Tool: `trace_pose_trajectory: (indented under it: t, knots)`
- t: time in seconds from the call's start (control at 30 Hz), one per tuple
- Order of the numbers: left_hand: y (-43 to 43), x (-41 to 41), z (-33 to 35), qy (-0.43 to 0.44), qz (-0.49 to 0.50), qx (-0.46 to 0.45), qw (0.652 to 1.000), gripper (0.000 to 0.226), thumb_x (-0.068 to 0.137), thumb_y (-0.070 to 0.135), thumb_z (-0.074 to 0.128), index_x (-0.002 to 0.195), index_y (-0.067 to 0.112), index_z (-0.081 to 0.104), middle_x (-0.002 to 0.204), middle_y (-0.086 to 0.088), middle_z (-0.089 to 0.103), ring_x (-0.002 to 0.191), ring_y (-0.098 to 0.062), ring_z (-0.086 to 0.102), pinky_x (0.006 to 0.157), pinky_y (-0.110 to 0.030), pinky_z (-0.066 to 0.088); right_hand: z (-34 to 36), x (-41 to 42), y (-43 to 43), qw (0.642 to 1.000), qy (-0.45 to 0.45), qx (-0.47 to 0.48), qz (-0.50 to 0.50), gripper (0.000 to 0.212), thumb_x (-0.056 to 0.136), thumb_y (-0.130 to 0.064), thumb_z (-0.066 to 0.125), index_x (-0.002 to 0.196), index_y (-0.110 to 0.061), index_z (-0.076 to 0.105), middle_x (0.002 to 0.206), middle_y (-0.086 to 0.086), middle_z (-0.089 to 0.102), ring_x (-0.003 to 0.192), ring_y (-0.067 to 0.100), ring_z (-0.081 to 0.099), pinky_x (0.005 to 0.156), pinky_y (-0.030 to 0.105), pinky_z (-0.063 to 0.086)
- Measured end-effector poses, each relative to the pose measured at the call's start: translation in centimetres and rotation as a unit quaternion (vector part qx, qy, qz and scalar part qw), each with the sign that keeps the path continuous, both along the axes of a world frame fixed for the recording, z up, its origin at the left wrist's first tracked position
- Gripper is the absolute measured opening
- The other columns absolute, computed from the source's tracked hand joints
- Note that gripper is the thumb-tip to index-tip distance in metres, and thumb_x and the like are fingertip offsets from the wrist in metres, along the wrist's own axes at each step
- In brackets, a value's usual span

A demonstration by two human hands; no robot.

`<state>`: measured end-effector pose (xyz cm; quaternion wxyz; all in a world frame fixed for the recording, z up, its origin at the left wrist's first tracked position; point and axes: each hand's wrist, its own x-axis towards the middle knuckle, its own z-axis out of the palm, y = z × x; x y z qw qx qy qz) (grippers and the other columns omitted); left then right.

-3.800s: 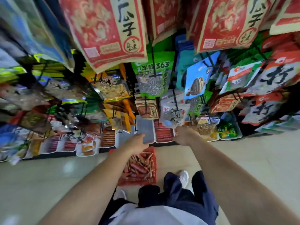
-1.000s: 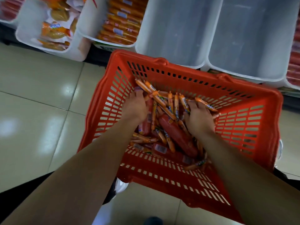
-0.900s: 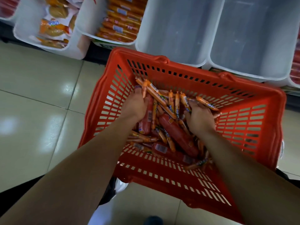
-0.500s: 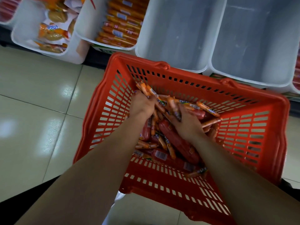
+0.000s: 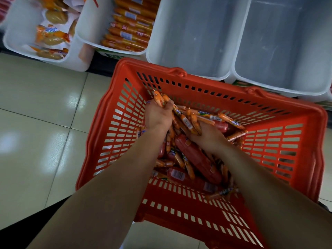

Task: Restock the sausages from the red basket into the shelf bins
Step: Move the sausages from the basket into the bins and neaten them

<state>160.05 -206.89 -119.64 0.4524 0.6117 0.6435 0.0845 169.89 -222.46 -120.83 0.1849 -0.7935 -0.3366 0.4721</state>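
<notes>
The left hand [image 5: 158,115] and right hand [image 5: 206,136] have drawn together and now grip a bunch of thin sausages [image 5: 186,121], still inside the red basket [image 5: 280,141]; lifting to the empty shelf bin [image 5: 194,38] looks next.

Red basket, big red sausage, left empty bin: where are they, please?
red basket [image 5: 269,146]: head view, slatted right wall.
big red sausage [image 5: 197,159]: head view, its middle.
left empty bin [image 5: 194,36]: head view, bare inside.

Glossy pale floor tiles [image 5: 45,108] with light reflections, orange-and-yellow snack packets [image 5: 51,35] upper left
</notes>
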Motion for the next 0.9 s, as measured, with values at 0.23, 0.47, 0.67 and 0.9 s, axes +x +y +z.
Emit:
trace_pose_trajectory:
  t: [0.23, 0.47, 0.67, 0.9]
  knots:
    - [-0.7, 0.4, 0.7, 0.065, -0.108, 0.015, 0.992, 0.042, 0.085, 0.059, 0.058, 0.097, 0.018, 0.062, 0.105, -0.004, 0.066, 0.108, -0.031, 0.06, 0.094, -0.049, 0.05, 0.9, -0.5, -0.7, 0.999, 0.019, 0.047, -0.009, 0.043, 0.089, -0.057, 0.059, 0.124, -0.033, 0.061, 0.118, -0.01, 0.067, 0.107, 0.013, 0.063, 0.093, 0.041, 0.051]
    - [-1.5, -1.0, 3.6, -0.042, -0.113, -0.011, 0.993, 0.027, 0.101, 0.027, 0.054, 0.117, 0.006, 0.053, 0.089, 0.003, 0.058, 0.082, -0.017, 0.062, 0.066, -0.023, 0.042, 2.8, -1.1, -0.6, 0.999, 0.037, 0.006, -0.019, 0.044, 0.091, -0.044, 0.067, 0.131, -0.027, 0.057, 0.128, -0.002, 0.064, 0.119, 0.023, 0.057, 0.102, 0.043, 0.045]
    - [-0.5, -3.4, 6.7, -0.075, -0.09, 0.043, 0.992, 0.024, 0.102, 0.024, 0.052, 0.122, 0.012, 0.051, 0.1, 0.005, 0.06, 0.089, -0.01, 0.059, 0.076, -0.023, 0.044, 2.8, -1.5, 0.6, 0.999, -0.02, -0.032, 0.029, 0.068, 0.071, -0.075, 0.059, 0.119, -0.027, 0.054, 0.129, -0.004, 0.059, 0.125, 0.028, 0.051, 0.106, 0.055, 0.037]
    - [-0.3, -4.8, 5.8, 0.071, -0.226, 0.009, 0.971, 0.029, 0.102, 0.034, 0.048, 0.122, 0.013, 0.052, 0.097, -0.004, 0.065, 0.083, -0.019, 0.063, 0.07, -0.032, 0.043, 3.8, -0.9, 0.8, 0.977, -0.16, -0.046, 0.136, 0.036, 0.093, -0.051, 0.057, 0.099, -0.017, 0.049, 0.094, 0.002, 0.058, 0.099, 0.028, 0.059, 0.077, 0.037, 0.041]
